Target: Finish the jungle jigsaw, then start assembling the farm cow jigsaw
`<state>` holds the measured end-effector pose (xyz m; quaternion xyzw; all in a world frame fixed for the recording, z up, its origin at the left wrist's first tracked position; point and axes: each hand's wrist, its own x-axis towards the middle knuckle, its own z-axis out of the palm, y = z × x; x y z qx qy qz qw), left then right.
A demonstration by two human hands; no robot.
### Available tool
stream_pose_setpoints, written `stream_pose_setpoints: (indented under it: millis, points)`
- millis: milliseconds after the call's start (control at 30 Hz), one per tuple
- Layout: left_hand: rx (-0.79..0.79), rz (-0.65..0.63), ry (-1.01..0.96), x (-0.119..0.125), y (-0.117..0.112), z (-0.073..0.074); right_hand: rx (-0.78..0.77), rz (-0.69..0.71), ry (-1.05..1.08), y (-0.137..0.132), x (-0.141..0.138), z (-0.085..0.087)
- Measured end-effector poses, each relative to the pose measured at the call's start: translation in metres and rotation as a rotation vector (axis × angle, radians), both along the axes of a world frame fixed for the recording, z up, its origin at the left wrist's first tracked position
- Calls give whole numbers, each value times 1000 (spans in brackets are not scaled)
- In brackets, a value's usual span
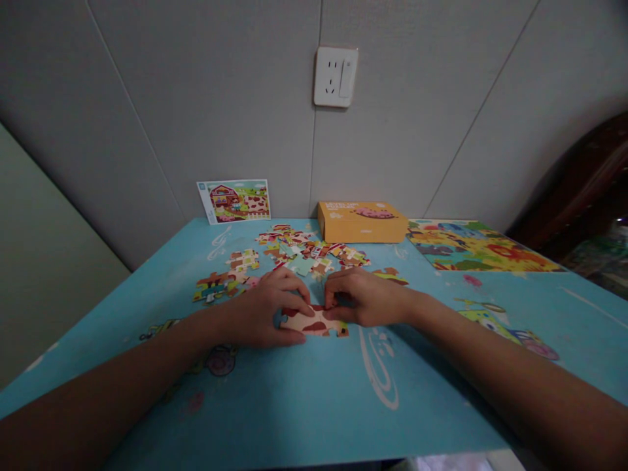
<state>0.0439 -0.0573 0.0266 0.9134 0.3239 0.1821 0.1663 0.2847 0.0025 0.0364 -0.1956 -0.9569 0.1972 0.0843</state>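
A small joined patch of puzzle pieces point(314, 322), cream with brown spots, lies on the blue table point(304, 399) between my hands. My left hand point(267, 309) rests on its left side, thumb and forefinger pinching its edge. My right hand point(363, 297) presses on its right end with fingers curled and closed on a piece. Behind my hands lies a scatter of loose puzzle pieces point(299, 252), with a further group of loose pieces point(223, 281) to the left.
An orange puzzle box point(360, 222) stands at the back of the table. A reference picture card point(235, 200) leans on the wall. A finished colourful puzzle point(471, 247) lies at the back right. A wall socket point(335, 76) is above.
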Motion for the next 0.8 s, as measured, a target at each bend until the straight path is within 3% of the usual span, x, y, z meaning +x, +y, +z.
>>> stream_pose_setpoints:
  millis: [633,733,800]
  points:
    - [-7,19,24,-1,0,-2,11,-11,27,3,0,1]
    - [-9,30,29,-1,0,-3,64,-75,6,5,0,0]
    - [-8,32,30,-1,0,-2,115,-202,-4,10,1,-1]
